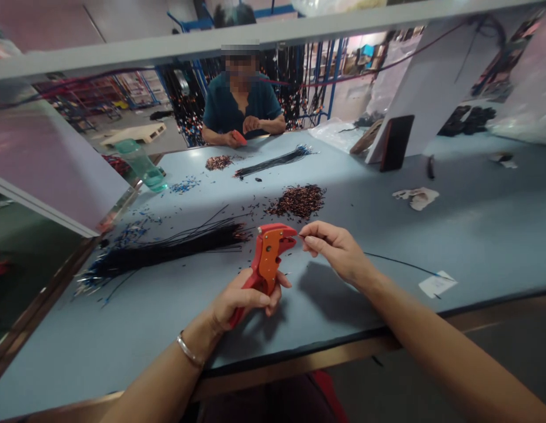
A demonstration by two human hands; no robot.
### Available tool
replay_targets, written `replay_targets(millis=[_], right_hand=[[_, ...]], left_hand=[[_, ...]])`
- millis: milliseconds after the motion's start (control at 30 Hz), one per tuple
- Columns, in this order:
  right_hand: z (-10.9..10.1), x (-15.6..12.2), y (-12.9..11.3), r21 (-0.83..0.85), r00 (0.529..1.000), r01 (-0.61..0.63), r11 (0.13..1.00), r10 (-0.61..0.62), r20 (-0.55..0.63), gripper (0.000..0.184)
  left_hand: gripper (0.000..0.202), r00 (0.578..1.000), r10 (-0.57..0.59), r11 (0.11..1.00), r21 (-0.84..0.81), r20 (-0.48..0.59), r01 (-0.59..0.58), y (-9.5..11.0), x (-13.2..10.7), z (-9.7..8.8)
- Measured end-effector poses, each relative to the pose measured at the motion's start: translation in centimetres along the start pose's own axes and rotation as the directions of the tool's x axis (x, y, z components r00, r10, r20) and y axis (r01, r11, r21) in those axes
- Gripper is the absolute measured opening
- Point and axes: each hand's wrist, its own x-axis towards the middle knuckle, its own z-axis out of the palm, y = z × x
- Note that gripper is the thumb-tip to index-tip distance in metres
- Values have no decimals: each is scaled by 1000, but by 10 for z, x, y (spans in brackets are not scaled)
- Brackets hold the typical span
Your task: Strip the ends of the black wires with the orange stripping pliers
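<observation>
Both hands reach over the near part of the bench (361, 329) in the head view, each forearm angling inward from its own lower corner. Taking the held tool as the clock's centre, with twelve pointing away from the person, the left hand (248, 296) comes in at seven o'clock, its fingers wrapped around the handles of one wire stripper (268, 258), which stands tilted with its head up. One silver bracelet (190, 351) circles that wrist. Between two and three o'clock, the right hand (328, 242) is bent at the knuckles, thumb and forefinger pinching the tip of one thin wire (402, 263) just beside the tool's jaws; a black length emerges behind the wrist and reaches one white card (436, 284) at three o'clock.

Two wire bundles lie ahead: a large black one (171, 251) at nine, a slimmer one (275, 162) at twelve. Two copper-toned scrap piles sit at one (299, 201) and eleven (218, 162). One green bottle (143, 165) leans at ten; one dark phone (397, 143) stands at two. Near twelve, one co-worker (243, 106) holds something red.

The stripper has red handles and head, an orange side plate and small round rivets.
</observation>
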Motion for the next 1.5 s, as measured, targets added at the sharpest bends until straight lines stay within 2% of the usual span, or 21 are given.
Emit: replay_targets(millis=[133,267,500,700,1033,1233,1500], right_hand=[[2,-2,-2,12,996,84,996,-84,-6,12],[3,-3,-7,-62,981,194,979,-196,-18,11],[6,-5,-9,-112,984,146,983,-156,-87,9],[6,-5,-10,-210,973,205,956,-221,-58,13],[7,-5,-6,-392,906,376,840,-423,-37,10],[8,-6,-5,-444,858,450,775,-513,-27,11],[9,-7,-5,-473,832,487,734,-555,-7,11]], left_hand=[[40,999,-1,999,-47,39,3,0,1,0],[39,999,-3,998,-61,44,6,0,1,-1],[39,998,-6,998,-60,64,10,0,0,-1],[43,996,-17,995,-96,89,26,-2,1,-1],[41,994,-27,992,-121,103,39,-2,0,0],[41,994,-38,991,-120,103,50,-5,0,-1],[31,995,-70,994,-79,65,76,-7,-2,-4]])
